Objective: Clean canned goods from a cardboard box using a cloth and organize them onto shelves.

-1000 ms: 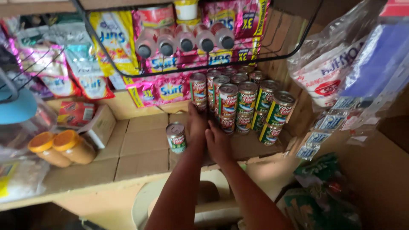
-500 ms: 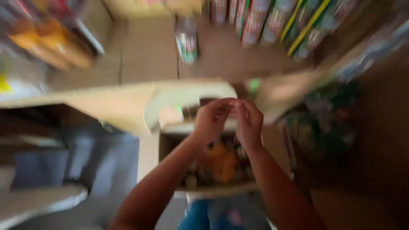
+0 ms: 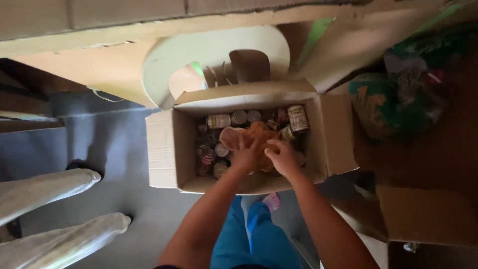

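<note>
An open cardboard box (image 3: 162,149) stands on the floor below me, holding several tins such as a labelled tin (image 3: 219,121) at the back left and another tin (image 3: 298,117) at the back right. A crumpled orange plastic wrap (image 3: 254,133) lies on top of them. My left hand (image 3: 245,158) is inside the box with its fingers closed on the wrap's near edge. Right beside it, my right hand (image 3: 285,158) has its fingers curled down over the wrap and tins. What it grips is hidden.
A pale green plastic stool (image 3: 214,55) stands behind the box under a wooden shelf edge (image 3: 149,27). Green bags (image 3: 398,99) pile up at the right, above another cardboard box (image 3: 428,214). Two pale legs (image 3: 50,184) stretch in from the left. My blue trousers (image 3: 249,234) are below.
My view dropped from the shelf of stacked tins to the floor. Both hands came away from the shelf and went down into the open box.
</note>
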